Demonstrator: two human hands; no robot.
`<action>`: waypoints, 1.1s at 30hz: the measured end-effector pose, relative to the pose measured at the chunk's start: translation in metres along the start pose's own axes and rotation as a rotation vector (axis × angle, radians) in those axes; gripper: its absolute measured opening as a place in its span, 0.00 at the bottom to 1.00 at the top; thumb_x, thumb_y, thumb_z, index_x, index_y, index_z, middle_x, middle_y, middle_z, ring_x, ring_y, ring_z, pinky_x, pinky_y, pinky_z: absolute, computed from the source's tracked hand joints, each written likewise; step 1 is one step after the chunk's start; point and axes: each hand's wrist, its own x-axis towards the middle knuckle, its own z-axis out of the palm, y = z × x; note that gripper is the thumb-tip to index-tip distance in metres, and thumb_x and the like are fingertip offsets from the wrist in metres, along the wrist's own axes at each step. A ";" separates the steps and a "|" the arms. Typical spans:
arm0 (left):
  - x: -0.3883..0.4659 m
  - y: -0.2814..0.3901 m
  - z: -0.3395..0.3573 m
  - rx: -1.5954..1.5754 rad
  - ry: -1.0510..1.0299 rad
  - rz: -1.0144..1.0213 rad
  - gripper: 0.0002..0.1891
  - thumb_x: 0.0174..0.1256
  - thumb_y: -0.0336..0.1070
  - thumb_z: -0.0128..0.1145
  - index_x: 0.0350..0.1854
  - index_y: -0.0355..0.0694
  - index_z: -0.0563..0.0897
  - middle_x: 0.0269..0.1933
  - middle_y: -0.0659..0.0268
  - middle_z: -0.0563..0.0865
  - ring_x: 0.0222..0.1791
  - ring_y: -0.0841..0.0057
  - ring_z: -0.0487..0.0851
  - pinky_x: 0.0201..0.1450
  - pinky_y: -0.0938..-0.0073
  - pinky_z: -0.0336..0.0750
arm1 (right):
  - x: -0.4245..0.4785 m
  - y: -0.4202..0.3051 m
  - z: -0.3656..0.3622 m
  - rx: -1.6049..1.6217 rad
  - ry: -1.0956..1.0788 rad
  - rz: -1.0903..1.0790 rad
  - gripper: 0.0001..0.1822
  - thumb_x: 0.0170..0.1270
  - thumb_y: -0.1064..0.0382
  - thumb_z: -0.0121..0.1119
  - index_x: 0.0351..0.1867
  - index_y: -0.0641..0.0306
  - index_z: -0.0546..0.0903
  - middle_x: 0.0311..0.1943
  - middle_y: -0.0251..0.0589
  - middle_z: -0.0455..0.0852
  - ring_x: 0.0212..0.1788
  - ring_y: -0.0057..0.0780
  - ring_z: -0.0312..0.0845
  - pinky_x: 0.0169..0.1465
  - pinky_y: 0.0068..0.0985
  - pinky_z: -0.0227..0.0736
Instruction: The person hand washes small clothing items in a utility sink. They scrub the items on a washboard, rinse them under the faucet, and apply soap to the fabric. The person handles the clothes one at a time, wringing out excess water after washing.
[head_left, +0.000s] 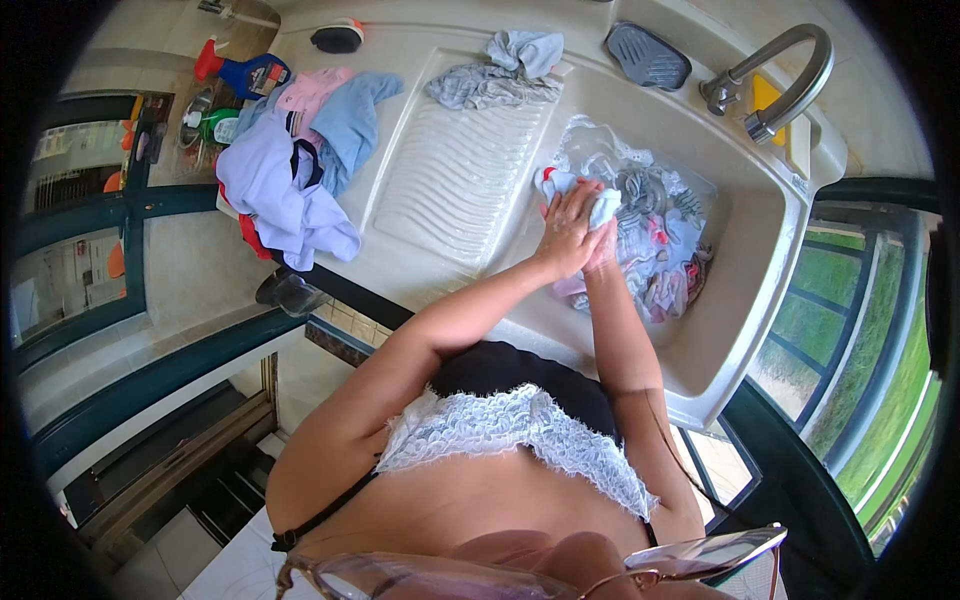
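Over the sink basin (739, 300), my left hand (566, 231) and my right hand (602, 246) are pressed palm to palm around a small pale cloth (604, 208), possibly a sock. One end, with a red patch, sticks out past my left fingers; the other end shows above my right hand. My left hand covers much of the cloth and part of my right hand. Wet clothes (656, 247) in grey, white and pink lie in water just below and to the right. Some suds or lacy fabric show near the basin's back wall.
A ribbed washboard (457, 180) adjoins the basin, with grey wet clothes (491, 85) at its top. Left of it lie a pile of clothes (281, 187), a blue spray bottle (255, 75), a green bottle (221, 126) and a brush (337, 37). A faucet (806, 82) arches over the back right corner.
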 end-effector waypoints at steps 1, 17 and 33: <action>0.004 0.002 -0.001 -0.019 0.059 -0.015 0.21 0.65 0.40 0.46 0.59 0.40 0.72 0.65 0.57 0.68 0.65 0.56 0.63 0.67 0.50 0.52 | 0.002 0.000 0.006 0.077 0.045 0.015 0.17 0.68 0.51 0.42 0.50 0.52 0.76 0.47 0.32 0.80 0.51 0.39 0.73 0.62 0.57 0.58; 0.040 0.013 -0.074 -1.667 0.170 -0.659 0.19 0.73 0.47 0.42 0.60 0.45 0.69 0.57 0.64 0.77 0.52 0.76 0.77 0.59 0.68 0.68 | 0.020 -0.056 0.014 -0.250 0.397 0.102 0.10 0.63 0.65 0.46 0.45 0.61 0.71 0.35 0.41 0.74 0.33 0.34 0.73 0.29 0.25 0.71; 0.070 0.020 -0.103 -2.120 -0.012 -0.615 0.19 0.73 0.47 0.38 0.58 0.44 0.72 0.59 0.61 0.77 0.59 0.66 0.74 0.61 0.58 0.67 | 0.038 -0.059 0.089 -1.515 -0.009 -0.686 0.20 0.69 0.55 0.50 0.57 0.62 0.70 0.51 0.40 0.77 0.56 0.37 0.70 0.59 0.38 0.64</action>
